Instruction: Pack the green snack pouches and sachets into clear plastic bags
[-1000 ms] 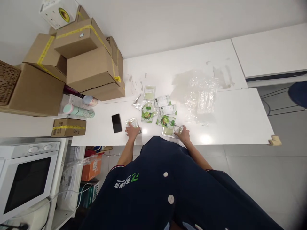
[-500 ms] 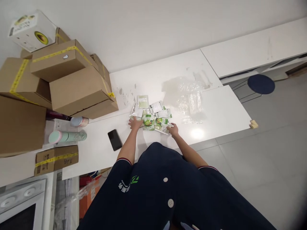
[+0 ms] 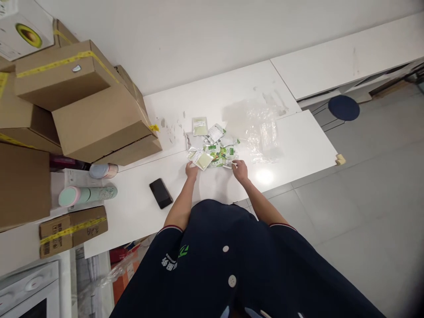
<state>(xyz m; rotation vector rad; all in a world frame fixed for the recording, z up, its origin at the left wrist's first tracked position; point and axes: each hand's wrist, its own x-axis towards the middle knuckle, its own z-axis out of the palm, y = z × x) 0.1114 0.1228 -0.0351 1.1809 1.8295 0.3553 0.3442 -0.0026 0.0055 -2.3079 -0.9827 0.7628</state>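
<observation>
Several flat white-and-green packets lie overlapping in a loose heap on the white table point(image 3: 308, 141). My left hand point(image 3: 191, 171) is closed on the corner of a pale green packet point(image 3: 203, 160) tilted over the heap's near left side. On the near right, my right hand point(image 3: 240, 171) pinches the edge of a small whitish packet point(image 3: 228, 164), partly covered by its fingers. Between the hands are green packets with fruit pictures point(image 3: 215, 152). Another pale green packet point(image 3: 199, 126) lies at the far side, beside a white printed one point(image 3: 216, 132).
Crumpled clear plastic wrap point(image 3: 263, 132) lies right of the heap. A black phone point(image 3: 160, 193) is near my left forearm. Stacked cardboard boxes point(image 3: 99, 119), a mint bottle point(image 3: 88, 195) and a jar point(image 3: 104, 171) stand at the left. A blue stool point(image 3: 343, 108) is beyond the table.
My left hand has taken hold of a pale green packet and tilted it over the heap's near left. My right hand has stayed at the heap's right edge. The camera view has shifted.
</observation>
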